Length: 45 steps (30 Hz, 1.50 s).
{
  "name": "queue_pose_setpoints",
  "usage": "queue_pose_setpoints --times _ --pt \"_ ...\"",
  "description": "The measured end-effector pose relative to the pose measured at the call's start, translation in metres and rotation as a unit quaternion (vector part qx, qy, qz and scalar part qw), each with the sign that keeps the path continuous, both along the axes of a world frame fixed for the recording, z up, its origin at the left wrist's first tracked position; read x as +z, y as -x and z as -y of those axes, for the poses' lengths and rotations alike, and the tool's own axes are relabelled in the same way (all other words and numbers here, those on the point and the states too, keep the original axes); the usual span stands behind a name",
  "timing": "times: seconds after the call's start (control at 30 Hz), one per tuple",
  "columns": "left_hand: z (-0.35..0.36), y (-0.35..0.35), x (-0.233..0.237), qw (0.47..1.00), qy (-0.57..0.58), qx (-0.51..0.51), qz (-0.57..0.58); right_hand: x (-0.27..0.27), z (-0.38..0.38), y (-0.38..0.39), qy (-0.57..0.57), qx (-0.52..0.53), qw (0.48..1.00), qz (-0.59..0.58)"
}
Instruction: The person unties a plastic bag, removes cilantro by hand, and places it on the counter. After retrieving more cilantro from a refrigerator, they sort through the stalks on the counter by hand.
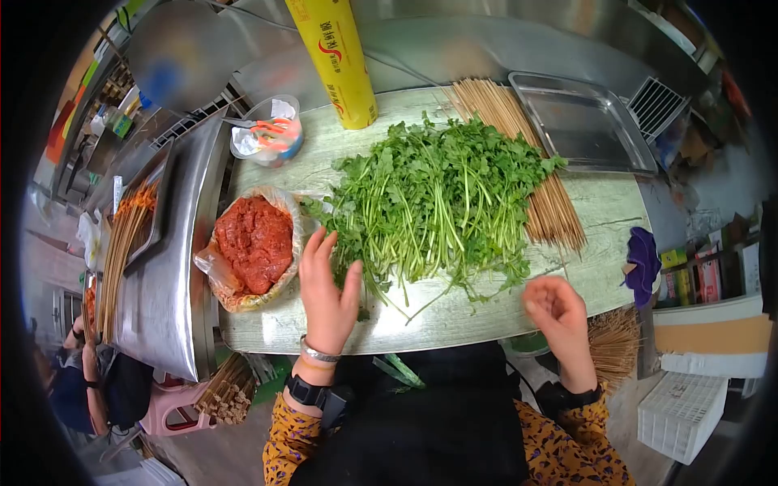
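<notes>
A broad heap of green leafy herbs with long stems, looking like cilantro (442, 194), lies across the middle of the pale table (389, 320). My left hand (328, 292) is raised at its lower left with the fingers apart, holding nothing. Just left of that hand stands a plastic-lined bowl of red minced or marinated meat (254, 243). My right hand (559, 316) hovers over the table's front edge, lower right of the herbs. Its fingers curl loosely, the thumb stands off them, and nothing shows inside. Thin wooden skewers (559, 215) lie in a bundle right of the herbs.
A metal tray (585, 125) sits at the back right. Behind the herbs stands a yellow roll (336, 61); left of it, a clear tub (267, 138) holds orange-handled scissors. A purple cloth (643, 266) hangs at the right edge. Another person's arm (91, 373) shows far left.
</notes>
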<state>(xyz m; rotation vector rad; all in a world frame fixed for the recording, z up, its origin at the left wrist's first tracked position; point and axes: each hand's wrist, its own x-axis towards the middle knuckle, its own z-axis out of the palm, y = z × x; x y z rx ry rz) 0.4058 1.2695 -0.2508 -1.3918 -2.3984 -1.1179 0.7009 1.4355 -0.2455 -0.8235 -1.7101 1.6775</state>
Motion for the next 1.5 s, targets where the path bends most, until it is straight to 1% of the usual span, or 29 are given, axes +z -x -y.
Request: queue_pose_setpoints --times 0.03,0.1,0.17,0.2,0.27,0.3,0.37,0.4,0.43,0.5,0.53,0.57,0.63,0.67,0.7,0.73,0.8,0.87,0.9,1.0,1.03,1.1,1.17,1.27,1.33,1.37,1.4,1.43,1.5 --pt "-0.005 0.002 -0.002 1.000 -0.004 -0.003 0.001 0.003 -0.003 0.014 -0.004 -0.003 1.000 0.001" --pt "-0.025 0.000 -0.005 0.999 0.033 0.016 -0.023 0.014 -0.017 0.036 -0.250 -0.093 0.959 0.095" --pt "-0.045 0.005 -0.010 0.998 0.048 0.008 -0.026 0.011 -0.030 0.049 -0.317 -0.099 0.929 0.161" --pt "-0.056 0.006 -0.012 0.997 0.070 0.034 -0.011 0.007 -0.034 0.057 -0.322 -0.105 0.926 0.166" --pt "-0.075 0.013 -0.022 0.993 0.093 0.066 0.025 -0.003 -0.038 0.074 -0.395 -0.095 0.884 0.232" --pt "-0.082 0.014 -0.023 0.994 0.088 0.063 0.025 -0.008 -0.038 0.084 -0.399 -0.099 0.881 0.232" --pt "-0.091 0.015 -0.023 0.993 0.065 0.028 0.094 -0.018 -0.037 0.103 -0.430 -0.114 0.853 0.272" --pt "-0.097 0.011 -0.025 0.994 0.061 0.027 0.087 -0.022 -0.035 0.111 -0.414 -0.117 0.873 0.230" --pt "-0.102 0.005 -0.026 0.996 0.051 0.010 0.071 -0.023 -0.033 0.116 -0.417 -0.117 0.872 0.230" --pt "-0.111 -0.006 -0.027 0.993 0.077 -0.026 0.084 -0.023 -0.029 0.125 -0.425 -0.085 0.858 0.275" --pt "-0.112 -0.012 -0.032 0.993 0.027 -0.054 0.101 -0.026 -0.026 0.127 -0.434 -0.103 0.866 0.227" --pt "-0.111 -0.017 -0.032 0.988 -0.004 -0.070 0.139 -0.024 -0.023 0.125 -0.436 -0.103 0.865 0.225" --pt "-0.096 -0.024 -0.030 0.963 -0.048 -0.080 0.253 -0.017 -0.018 0.112 -0.370 -0.070 0.903 0.207" --pt "-0.086 -0.028 -0.022 0.962 -0.049 -0.079 0.256 -0.016 -0.015 0.101 -0.340 -0.073 0.921 0.175" --pt "-0.072 -0.031 -0.013 0.911 -0.096 -0.088 0.390 -0.014 -0.017 0.087 -0.337 -0.071 0.921 0.179" --pt "-0.058 -0.031 -0.012 0.839 -0.139 -0.091 0.518 -0.014 -0.019 0.070 -0.315 -0.077 0.932 0.160" --pt "-0.036 -0.019 -0.017 0.778 -0.168 -0.075 0.600 -0.021 -0.024 0.045 -0.288 -0.075 0.944 0.143" --pt "-0.025 -0.010 -0.011 0.717 -0.208 -0.088 0.659 -0.031 -0.027 0.036 -0.307 -0.133 0.930 0.149" --pt "-0.025 -0.007 -0.013 0.718 -0.210 -0.086 0.658 -0.034 -0.026 0.035 -0.308 -0.130 0.931 0.147" --pt "-0.027 -0.002 -0.022 0.877 -0.184 -0.030 0.444 -0.017 -0.018 0.039 -0.318 -0.107 0.925 0.180" --pt "-0.026 -0.001 -0.026 0.876 -0.184 -0.028 0.444 -0.006 -0.016 0.042 -0.318 -0.106 0.925 0.180" --pt "-0.026 0.001 -0.036 0.907 -0.173 -0.029 0.383 0.017 -0.014 0.047 -0.396 -0.107 0.893 0.182" --pt "-0.024 0.001 -0.039 0.907 -0.178 -0.020 0.382 0.045 -0.008 0.053 -0.432 -0.119 0.877 0.172" --pt "-0.022 0.002 -0.034 0.920 -0.159 -0.016 0.359 0.086 0.007 0.061 -0.405 0.006 0.914 -0.016" --pt "-0.020 0.007 -0.037 0.906 -0.160 -0.020 0.391 0.118 0.024 0.054 -0.233 0.203 0.940 -0.143" --pt "-0.020 0.009 -0.039 0.892 -0.161 -0.029 0.421 0.116 0.033 0.066 -0.202 0.251 0.886 -0.335" --pt "-0.020 0.008 -0.038 0.873 -0.179 -0.035 0.452 0.130 0.029 0.070 -0.228 0.367 0.817 -0.381" --pt "-0.020 0.010 -0.042 0.836 -0.211 -0.046 0.504 0.153 0.024 0.071 -0.156 0.480 0.806 -0.311" --pt "-0.019 0.011 -0.039 0.828 -0.216 -0.050 0.515 0.168 0.038 0.075 -0.107 0.494 0.808 -0.302"
